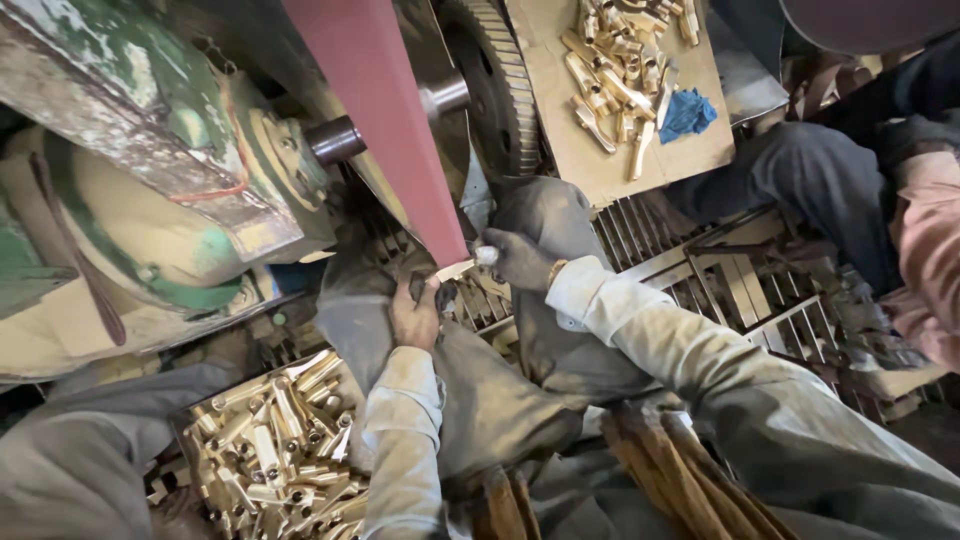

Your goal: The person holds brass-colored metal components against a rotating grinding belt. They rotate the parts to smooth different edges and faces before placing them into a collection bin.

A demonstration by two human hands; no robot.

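Note:
Both my hands hold one small brass piece (456, 269) against the lower end of a red sanding belt (385, 110). My left hand (415, 315) grips its near end from below. My right hand (518, 258), dark with grime, pinches the far end beside the belt. Grey dusty sleeves cover both my arms. The belt runs up and left to a metal roller shaft (340, 138) on a worn green and cream machine (150, 170).
A box of several brass pieces (275, 450) sits at lower left by my knee. A cardboard sheet (590, 150) at the top holds more brass pieces and a blue cloth (688, 112). Metal grating (730, 280) lies right. Another person (880, 150) sits at upper right.

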